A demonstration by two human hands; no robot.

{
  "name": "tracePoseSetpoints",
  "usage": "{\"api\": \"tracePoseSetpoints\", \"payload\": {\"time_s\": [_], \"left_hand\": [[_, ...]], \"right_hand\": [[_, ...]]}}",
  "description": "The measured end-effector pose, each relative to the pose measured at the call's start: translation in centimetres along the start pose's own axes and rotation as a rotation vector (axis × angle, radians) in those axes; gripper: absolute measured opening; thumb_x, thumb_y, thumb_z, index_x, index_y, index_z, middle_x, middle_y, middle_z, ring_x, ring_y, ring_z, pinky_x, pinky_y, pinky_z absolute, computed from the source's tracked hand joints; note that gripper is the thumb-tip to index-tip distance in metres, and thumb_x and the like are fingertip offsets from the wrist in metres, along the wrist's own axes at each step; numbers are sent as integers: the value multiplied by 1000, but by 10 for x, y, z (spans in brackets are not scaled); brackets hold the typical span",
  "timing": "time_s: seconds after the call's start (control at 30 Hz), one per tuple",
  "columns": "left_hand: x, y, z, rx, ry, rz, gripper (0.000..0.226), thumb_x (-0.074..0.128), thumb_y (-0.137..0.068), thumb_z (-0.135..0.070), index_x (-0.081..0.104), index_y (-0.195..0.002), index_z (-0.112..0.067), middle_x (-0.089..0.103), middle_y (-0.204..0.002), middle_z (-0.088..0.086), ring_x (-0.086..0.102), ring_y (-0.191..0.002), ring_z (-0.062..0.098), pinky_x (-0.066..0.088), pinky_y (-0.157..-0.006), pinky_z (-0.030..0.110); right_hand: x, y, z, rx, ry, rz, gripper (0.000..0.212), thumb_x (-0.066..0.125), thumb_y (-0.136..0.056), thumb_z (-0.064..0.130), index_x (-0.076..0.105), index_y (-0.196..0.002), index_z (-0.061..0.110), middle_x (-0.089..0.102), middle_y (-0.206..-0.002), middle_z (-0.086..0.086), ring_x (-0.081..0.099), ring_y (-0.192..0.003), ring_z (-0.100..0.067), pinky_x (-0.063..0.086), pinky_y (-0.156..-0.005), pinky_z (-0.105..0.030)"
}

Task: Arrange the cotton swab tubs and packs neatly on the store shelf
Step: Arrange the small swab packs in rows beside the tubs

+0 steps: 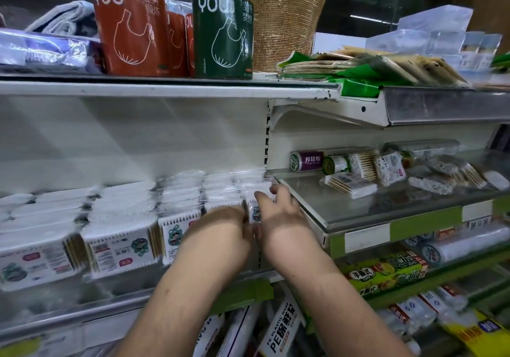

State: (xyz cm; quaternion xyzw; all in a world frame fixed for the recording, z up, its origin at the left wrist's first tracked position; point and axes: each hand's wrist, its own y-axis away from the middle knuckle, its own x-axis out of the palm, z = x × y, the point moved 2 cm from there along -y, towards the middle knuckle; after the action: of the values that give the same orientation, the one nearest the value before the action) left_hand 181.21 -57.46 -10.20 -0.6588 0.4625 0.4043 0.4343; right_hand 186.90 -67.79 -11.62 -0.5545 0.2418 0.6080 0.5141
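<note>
Store shelf [165,88] holds roughly five stacks of swab packs [121,240]. Both hands, left hand [229,224] and right hand [278,213], pinch the rightmost pack [255,213], fingers clamped on it.

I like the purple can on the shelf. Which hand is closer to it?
Right. The right hand is below-left of the purple can; the left hand is farther left.

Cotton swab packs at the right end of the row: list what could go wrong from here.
1. Both hands, left hand and right hand, crowd one pack; a slipping grip could drop it toward the plastic wrap boxes below.
2. The stacked packs stand close together, so a push might topple neighbours.
3. Loose packs on the right-hand shelf lie scattered and could get forgotten.
</note>
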Motion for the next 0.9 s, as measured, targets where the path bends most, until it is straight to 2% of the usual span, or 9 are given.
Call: {"api": "tracePoseSetpoints", "payload": {"time_s": [0.07,0.1,0.2,0.3,0.4,0.53,0.73,0.9], "left_hand": [[-7,3,2,-16,-98,-124,26,46,-94,-43,58,-112,-28,65,-106,-2,61,-96,21,52,-82,34],[-8,2,4,-51,-156,-124,26,45,-95,-44,57,-112,-28,63,-109,-1,60,-99,22,50,-85,35],[-5,-4,13,-187,-204,-16,24,44,-95,-45,56,-107,-28,63,-111,0,56,-100,23,46,-87,36],[1,-7,17,-217,-183,-11,23,44,-95,-45,54,-107,-28,63,-109,-1,51,-97,22,42,-87,36],[2,-8,17,-224,-139,26,25,45,-95,-46,55,-107,-26,59,-101,-1,50,-90,20,45,-91,37],[-4,0,9,-175,-85,26,31,46,-94,-48,56,-116,-28,63,-114,0,59,-100,23,50,-89,35],[-9,8,-9,-52,-37,-146,26,48,-93,-48,60,-110,-32,69,-99,-5,63,-89,20,53,-74,30],[-8,4,-31,-33,-27,-221,27,45,-92,-47,60,-110,-34,68,-102,-7,63,-92,19,54,-75,31]], "right_hand": [[1,4,0,-38,31,-70,51,57,-89,16,43,-138,20,32,-139,-10,38,-125,-29,39,-100,-34],[3,6,0,-47,35,-57,49,58,-89,17,46,-136,20,36,-136,-9,39,-123,-28,38,-100,-34],[8,8,0,-46,15,5,48,56,-89,18,47,-137,18,37,-135,-9,36,-125,-28,33,-105,-33],[7,10,-2,-58,-4,-3,47,56,-91,20,48,-137,20,38,-135,-7,37,-125,-26,33,-105,-32],[1,11,-5,-67,-47,-13,45,56,-93,26,49,-138,24,41,-135,-6,43,-123,-26,39,-101,-31],[-10,17,-5,-97,-97,-26,46,55,-96,30,46,-140,29,42,-136,-2,46,-123,-24,45,-97,-32],[-41,26,-2,-124,-192,-24,44,53,-96,23,48,-138,36,39,-143,3,51,-125,-22,43,-99,-31],[-68,30,-20,-123,-243,-61,39,48,-99,21,51,-133,39,40,-142,9,52,-120,-20,45,-95,-32]]}}
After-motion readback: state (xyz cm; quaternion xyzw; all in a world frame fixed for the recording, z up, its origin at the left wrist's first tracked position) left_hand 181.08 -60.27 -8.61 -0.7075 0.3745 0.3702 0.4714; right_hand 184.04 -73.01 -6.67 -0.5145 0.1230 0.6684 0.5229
